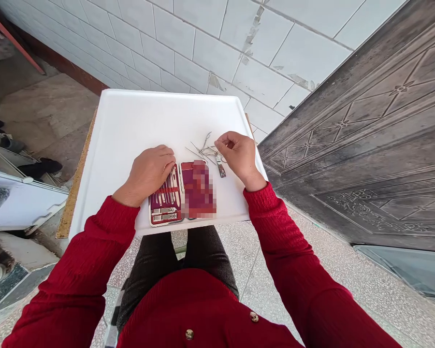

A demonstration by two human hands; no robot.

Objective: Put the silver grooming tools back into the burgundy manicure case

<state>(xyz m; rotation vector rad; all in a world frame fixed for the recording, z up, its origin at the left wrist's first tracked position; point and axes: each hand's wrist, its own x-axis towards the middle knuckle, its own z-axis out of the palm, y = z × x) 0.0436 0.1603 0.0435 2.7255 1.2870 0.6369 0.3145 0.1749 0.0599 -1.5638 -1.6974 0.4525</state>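
An open manicure case (183,208) with a dark red lining lies near the front edge of the white tabletop (137,113). Its left half holds several slim metal tools under a red strap and nail clippers (164,213) at the bottom. My left hand (150,169) rests over the top left of the case, fingers stretched out and thumb at its edge. To the right, my right hand (238,152) is pinched closed above a small pile of metal tools (203,151); what its fingertips hold is too small to name. Another nail clipper (221,166) lies just beside that hand.
A white tiled wall (188,43) stands behind the table. On the right is a dark carved door (348,145). White shelving (18,198) with dark items stands at the left. The case's right half is blurred out.
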